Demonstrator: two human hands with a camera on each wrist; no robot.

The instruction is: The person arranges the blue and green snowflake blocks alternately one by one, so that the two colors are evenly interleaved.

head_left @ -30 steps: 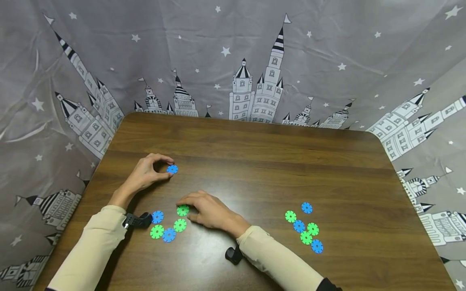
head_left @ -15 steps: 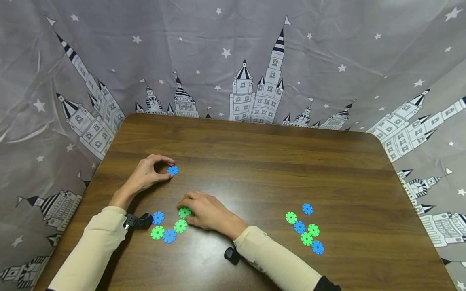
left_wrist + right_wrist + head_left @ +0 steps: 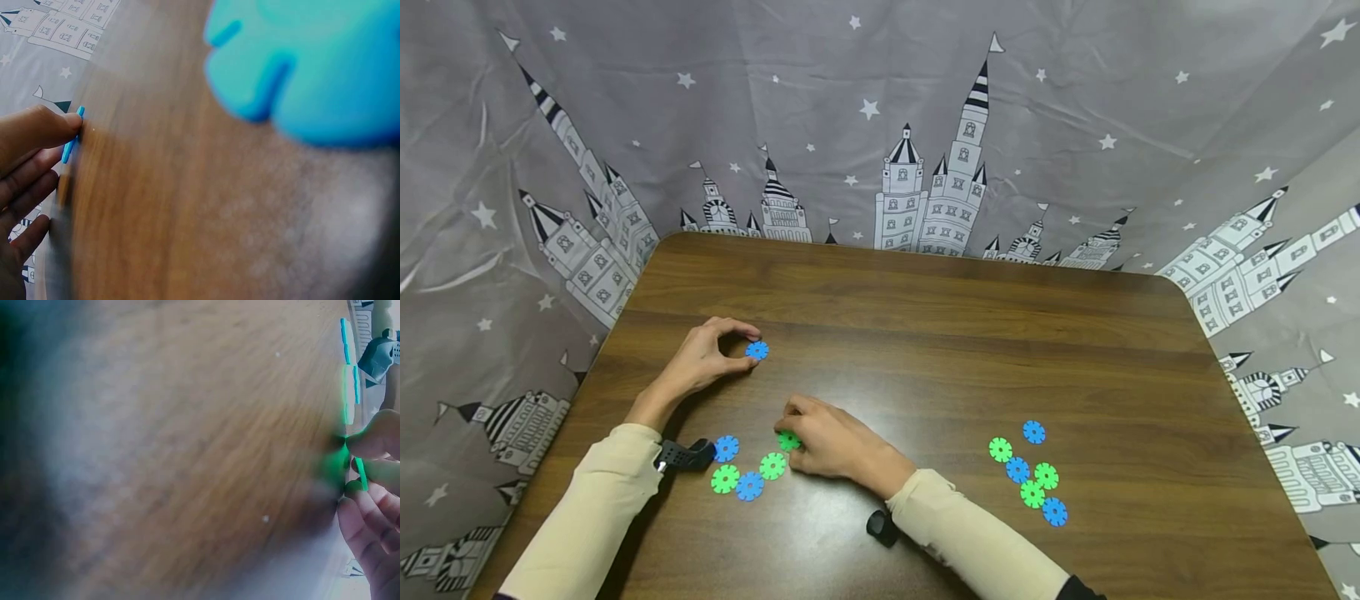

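Observation:
My left hand (image 3: 698, 358) pinches a blue notched plastic disc (image 3: 757, 350) between thumb and fingers, at the left of the table; the left wrist view shows this disc (image 3: 74, 140) edge-on at the thumb tip. Nearer to me, my right hand (image 3: 835, 440) pinches a green notched disc (image 3: 787, 441), partly hidden by its fingers. In the right wrist view that green disc (image 3: 361, 475) stands tilted at the fingertips. Just left of the right hand lies another green disc (image 3: 772, 466), beside a blue disc (image 3: 749, 486) and a green disc (image 3: 725, 478).
A blue disc (image 3: 726, 448) lies against the black wrist camera (image 3: 687, 455); it looms blurred in the left wrist view. Several green and blue discs (image 3: 1032, 494) lie grouped on the right of the wooden table (image 3: 925, 333). A grey castle-print curtain (image 3: 820, 100) hangs behind.
My right fingers have closed on the green disc and drawn it slightly to the right, away from the green disc below it. The left hand has stayed still with its blue disc.

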